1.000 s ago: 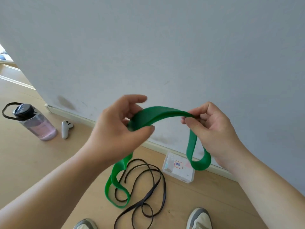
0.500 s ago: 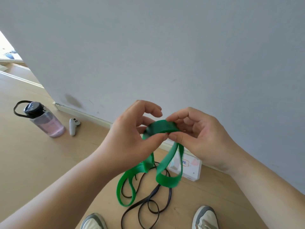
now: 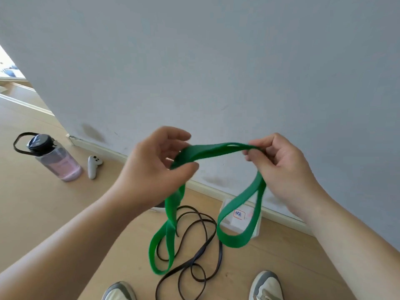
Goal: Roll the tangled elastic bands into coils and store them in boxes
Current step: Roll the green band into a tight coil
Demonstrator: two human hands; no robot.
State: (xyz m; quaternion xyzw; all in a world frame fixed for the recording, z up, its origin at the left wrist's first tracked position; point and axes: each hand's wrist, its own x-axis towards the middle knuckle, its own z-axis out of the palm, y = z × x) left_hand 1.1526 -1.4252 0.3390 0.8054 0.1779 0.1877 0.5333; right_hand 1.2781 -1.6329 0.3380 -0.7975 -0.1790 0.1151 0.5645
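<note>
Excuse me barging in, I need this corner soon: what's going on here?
A person holds a wide green elastic band up between the left hand and the right hand, a loop hanging below each. It is not coiled yet. A thin black elastic band lies tangled on the wooden floor beneath, beside a small clear plastic box by the wall.

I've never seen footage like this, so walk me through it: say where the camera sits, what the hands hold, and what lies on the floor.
No machine here: a person wears one camera on the head, looking down at their own hands. The left hand and right hand each pinch a green elastic band, its loops hanging down. On the wooden floor lie a tangled black band, a small clear box by the wall, a water bottle and a white controller.
</note>
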